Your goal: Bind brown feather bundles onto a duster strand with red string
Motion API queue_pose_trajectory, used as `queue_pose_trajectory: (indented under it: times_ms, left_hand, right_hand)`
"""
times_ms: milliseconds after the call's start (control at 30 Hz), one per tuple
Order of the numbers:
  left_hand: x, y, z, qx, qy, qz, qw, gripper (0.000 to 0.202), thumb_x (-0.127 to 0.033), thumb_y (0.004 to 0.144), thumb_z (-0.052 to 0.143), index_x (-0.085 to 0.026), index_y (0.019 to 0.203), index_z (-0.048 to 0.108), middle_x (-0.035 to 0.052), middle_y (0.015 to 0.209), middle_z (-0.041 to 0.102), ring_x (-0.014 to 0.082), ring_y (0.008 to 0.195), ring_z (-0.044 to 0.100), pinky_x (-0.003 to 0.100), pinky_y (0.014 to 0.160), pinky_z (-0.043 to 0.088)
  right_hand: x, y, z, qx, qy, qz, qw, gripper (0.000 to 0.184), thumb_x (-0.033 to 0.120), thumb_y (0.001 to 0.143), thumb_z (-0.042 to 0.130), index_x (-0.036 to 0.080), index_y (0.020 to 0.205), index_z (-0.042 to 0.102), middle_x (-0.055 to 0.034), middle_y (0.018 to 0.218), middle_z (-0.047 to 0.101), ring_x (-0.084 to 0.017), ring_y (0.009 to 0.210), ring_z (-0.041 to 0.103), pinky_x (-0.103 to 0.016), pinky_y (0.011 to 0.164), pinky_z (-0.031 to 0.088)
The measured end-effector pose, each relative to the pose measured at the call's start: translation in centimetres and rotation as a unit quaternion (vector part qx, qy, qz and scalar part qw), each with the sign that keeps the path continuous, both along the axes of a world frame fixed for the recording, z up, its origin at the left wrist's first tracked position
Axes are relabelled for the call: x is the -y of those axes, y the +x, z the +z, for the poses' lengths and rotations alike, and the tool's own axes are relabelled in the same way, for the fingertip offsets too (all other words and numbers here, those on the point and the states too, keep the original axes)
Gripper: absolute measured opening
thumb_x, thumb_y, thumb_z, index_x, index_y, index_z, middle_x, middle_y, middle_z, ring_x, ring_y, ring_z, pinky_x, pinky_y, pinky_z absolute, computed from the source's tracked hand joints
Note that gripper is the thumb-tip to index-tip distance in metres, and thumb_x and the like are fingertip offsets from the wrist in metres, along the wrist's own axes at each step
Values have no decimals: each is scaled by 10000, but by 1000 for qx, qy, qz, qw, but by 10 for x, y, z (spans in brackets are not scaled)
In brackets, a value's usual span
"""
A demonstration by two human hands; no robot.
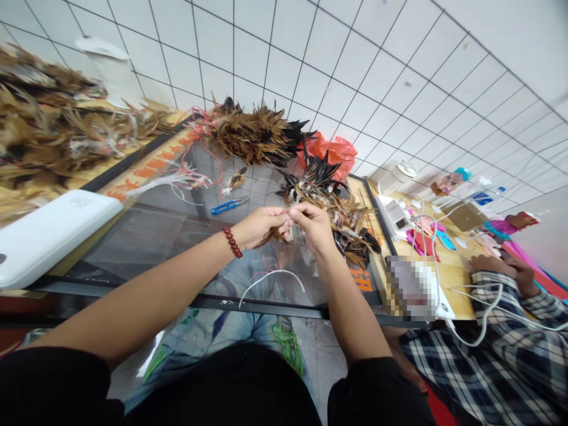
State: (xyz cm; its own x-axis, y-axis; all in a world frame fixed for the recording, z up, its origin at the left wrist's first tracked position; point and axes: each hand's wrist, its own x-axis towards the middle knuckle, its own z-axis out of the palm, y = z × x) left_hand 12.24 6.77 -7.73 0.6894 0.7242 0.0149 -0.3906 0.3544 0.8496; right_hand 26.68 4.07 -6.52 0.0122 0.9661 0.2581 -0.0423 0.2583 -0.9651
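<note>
My left hand, a red bead bracelet on its wrist, pinches a small brown feather bunch above the glass tabletop. Fingertips of my right hand press together against those of the left at the top of the bunch; what they grip there is too small to make out. Just left of my hands lie blue thread snips and a small loose feather tuft. A white strip curves near the table's front edge. Right behind my right hand sits a pile of brown and black feathers.
Bundled feathers and a red plastic bag lie along the tiled wall. Pink and white strings are at the left, by a white power bank. At right, a person in a plaid sleeve sits beside cables and doll-like figures.
</note>
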Motion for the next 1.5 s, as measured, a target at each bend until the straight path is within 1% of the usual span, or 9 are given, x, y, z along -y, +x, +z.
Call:
queue_pose_trajectory:
  times_ms: [167, 333, 500, 633, 900, 1000, 1100, 1300, 1500]
  left_hand:
    - [-2, -1, 2, -37, 35, 15, 999, 255, -322, 697, 745, -99, 771, 646, 68, 723, 643, 125, 640, 598, 224, 600, 466]
    - [0, 1, 1, -107, 128, 81, 983, 335, -412, 731, 718, -121, 633, 584, 13, 583, 563, 76, 511, 501, 182, 499, 397]
    - [-3, 0, 4, -109, 117, 123, 979, 304, -389, 768, 682, -129, 637, 592, -10, 520, 506, 77, 488, 487, 176, 481, 383]
    - [-9, -3, 7, -78, 80, 228, 967, 277, -317, 799, 657, -131, 615, 566, -27, 500, 455, 80, 517, 513, 169, 525, 396]
    - [-11, -3, 6, -53, 35, 264, 962, 234, -260, 817, 637, -128, 636, 569, -28, 512, 455, 83, 527, 521, 179, 564, 409]
    - [-11, -3, 5, -60, 26, 263, 962, 230, -259, 819, 636, -126, 643, 571, -30, 513, 457, 81, 523, 521, 180, 561, 413]
    - [-11, -3, 4, -61, 15, 266, 962, 242, -273, 819, 641, -128, 642, 562, -34, 511, 457, 79, 517, 522, 176, 548, 417]
    - [-10, -2, 1, -51, -40, 208, 976, 268, -318, 794, 684, -124, 672, 545, -32, 533, 483, 89, 518, 550, 193, 538, 455]
    - [-8, 2, 0, -40, -50, 211, 975, 281, -342, 771, 713, -106, 696, 579, 29, 635, 617, 102, 561, 596, 215, 573, 496]
  right_hand:
    - [-2, 3, -4, 76, 53, -96, 991, 168, 361, 697, 747, 209, 666, 684, 13, 710, 550, -105, 546, 505, -278, 531, 450]
    - [-3, -6, -7, 94, 64, -129, 985, 181, 387, 718, 710, 214, 669, 691, 5, 696, 555, -145, 688, 541, -309, 681, 470]
    - [-5, 13, 2, 150, 80, -151, 974, 207, 393, 792, 628, 197, 769, 692, -21, 805, 634, -161, 779, 579, -315, 767, 470]
    - [-3, 49, 14, 345, 115, -265, 893, 174, 291, 811, 596, 201, 905, 711, -48, 902, 637, -172, 789, 566, -318, 771, 449]
    - [-1, 19, -6, 681, 26, -174, 711, 229, 338, 872, 549, 195, 898, 726, -124, 963, 638, -269, 959, 536, -389, 827, 384]
    - [-4, 9, -10, 717, 18, -161, 678, 219, 274, 875, 523, 170, 878, 716, -152, 983, 634, -293, 982, 521, -426, 846, 362]
    - [-5, 10, -10, 687, 8, -169, 707, 219, 241, 879, 487, 153, 868, 687, -148, 978, 629, -281, 959, 526, -423, 852, 365]
    - [-2, 11, -6, 412, 108, -195, 883, 194, 303, 891, 467, 179, 831, 605, -60, 864, 590, -184, 848, 535, -313, 795, 410]
    - [1, -2, -3, 171, 67, -133, 974, 216, 402, 849, 563, 198, 784, 587, 2, 749, 559, -139, 713, 521, -275, 710, 436]
